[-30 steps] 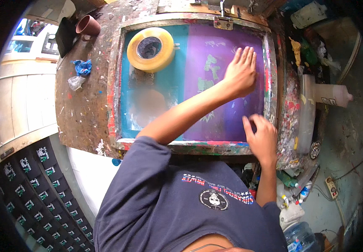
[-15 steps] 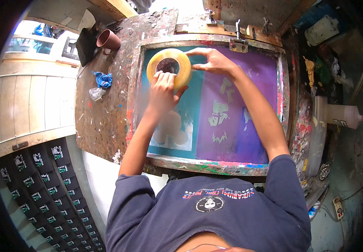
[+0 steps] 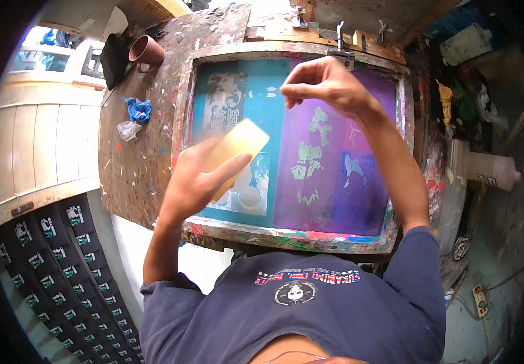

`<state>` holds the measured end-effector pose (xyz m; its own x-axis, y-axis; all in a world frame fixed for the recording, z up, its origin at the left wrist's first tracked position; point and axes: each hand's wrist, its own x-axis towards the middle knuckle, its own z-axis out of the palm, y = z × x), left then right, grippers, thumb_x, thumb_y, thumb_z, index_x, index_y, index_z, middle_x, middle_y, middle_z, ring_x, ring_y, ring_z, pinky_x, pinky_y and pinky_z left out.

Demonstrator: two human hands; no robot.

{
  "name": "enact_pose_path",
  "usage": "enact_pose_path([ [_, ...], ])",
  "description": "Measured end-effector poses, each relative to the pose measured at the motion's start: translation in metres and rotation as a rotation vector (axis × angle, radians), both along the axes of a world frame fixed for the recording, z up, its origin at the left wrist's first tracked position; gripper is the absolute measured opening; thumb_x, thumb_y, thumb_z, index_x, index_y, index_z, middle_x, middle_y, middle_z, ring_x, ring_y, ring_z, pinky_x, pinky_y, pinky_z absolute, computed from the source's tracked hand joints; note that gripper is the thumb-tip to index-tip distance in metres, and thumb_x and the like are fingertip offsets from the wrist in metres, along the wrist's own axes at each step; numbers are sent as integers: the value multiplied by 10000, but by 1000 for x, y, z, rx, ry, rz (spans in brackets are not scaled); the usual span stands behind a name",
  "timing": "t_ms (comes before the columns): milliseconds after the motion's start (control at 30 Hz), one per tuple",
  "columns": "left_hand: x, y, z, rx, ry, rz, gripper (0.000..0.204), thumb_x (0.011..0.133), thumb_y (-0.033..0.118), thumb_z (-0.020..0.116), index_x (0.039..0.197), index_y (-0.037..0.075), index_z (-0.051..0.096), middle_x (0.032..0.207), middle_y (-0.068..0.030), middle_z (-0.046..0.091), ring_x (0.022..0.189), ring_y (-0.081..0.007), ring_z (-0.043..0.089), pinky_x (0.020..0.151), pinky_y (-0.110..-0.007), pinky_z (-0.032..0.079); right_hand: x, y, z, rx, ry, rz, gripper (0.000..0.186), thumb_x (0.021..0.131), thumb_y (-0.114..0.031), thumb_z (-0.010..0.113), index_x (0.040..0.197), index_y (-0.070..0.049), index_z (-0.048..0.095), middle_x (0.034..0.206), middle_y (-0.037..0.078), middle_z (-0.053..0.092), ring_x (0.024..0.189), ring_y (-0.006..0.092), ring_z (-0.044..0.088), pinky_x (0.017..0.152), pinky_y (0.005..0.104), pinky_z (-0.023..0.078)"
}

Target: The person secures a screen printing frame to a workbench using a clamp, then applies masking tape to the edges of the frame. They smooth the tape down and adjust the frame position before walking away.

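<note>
My left hand (image 3: 190, 182) grips a thick roll of yellowish packing tape (image 3: 245, 144), turned edge-on above the lower left of a screen-printing frame (image 3: 298, 240). Up over the middle of the frame, my right hand (image 3: 328, 86) is closed in a pinch. Whatever lies between those fingertips is too small to make out. The frame is wooden and paint-stained, and lies flat on the bench. Its mesh is teal on the left and purple (image 3: 295, 200) on the right, with pale stencil shapes. Part of the teal side is hidden behind the tape roll and my left hand.
Left on the stained bench (image 3: 159, 130) stand a reddish-brown mug (image 3: 146, 51), crumpled blue plastic (image 3: 138, 109) and clear plastic (image 3: 130, 130). Metal clamps (image 3: 339, 37) sit at the frame's far edge. A plastic bottle (image 3: 492, 168) is at right. Black printed pieces (image 3: 53, 273) hang in rows lower left.
The tape roll has moved down toward me and turned from face-on to edge-on in my left hand. My right hand has left the roll, shifted right and closed into a pinch.
</note>
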<state>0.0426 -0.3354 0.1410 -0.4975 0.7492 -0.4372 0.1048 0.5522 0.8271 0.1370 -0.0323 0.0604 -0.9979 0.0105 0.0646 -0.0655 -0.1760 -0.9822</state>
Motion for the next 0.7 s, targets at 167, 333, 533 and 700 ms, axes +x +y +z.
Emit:
enact_pose_path([
  [167,-8,-40,22,-219,-211,-7,444,934,368,729,1080,-51,715,911,-71,724,782,-103,654,714,-289,533,33,46,11,206,-106,-168,165,937,-155,740,982,3,733,835,73,720,773,133,680,752,278,560],
  [333,-1,-63,54,-554,424,-265,566,833,460,796,1000,-77,737,762,-220,705,684,-318,714,677,-358,550,108,55,28,183,-216,-331,166,902,-153,758,925,5,717,837,76,697,749,150,660,676,296,516],
  [533,32,-65,131,-97,1045,-255,423,712,173,855,1098,38,748,747,-138,686,613,-233,663,598,-358,507,258,-19,64,235,112,-797,160,732,43,715,847,-16,620,730,52,543,668,134,485,580,290,395],
  [700,55,-82,181,149,1358,-577,447,674,145,834,1097,274,765,802,-69,688,617,-173,624,628,-311,484,361,-64,78,253,524,-1112,297,854,26,686,752,-124,452,771,-37,346,646,83,372,665,301,296],
])
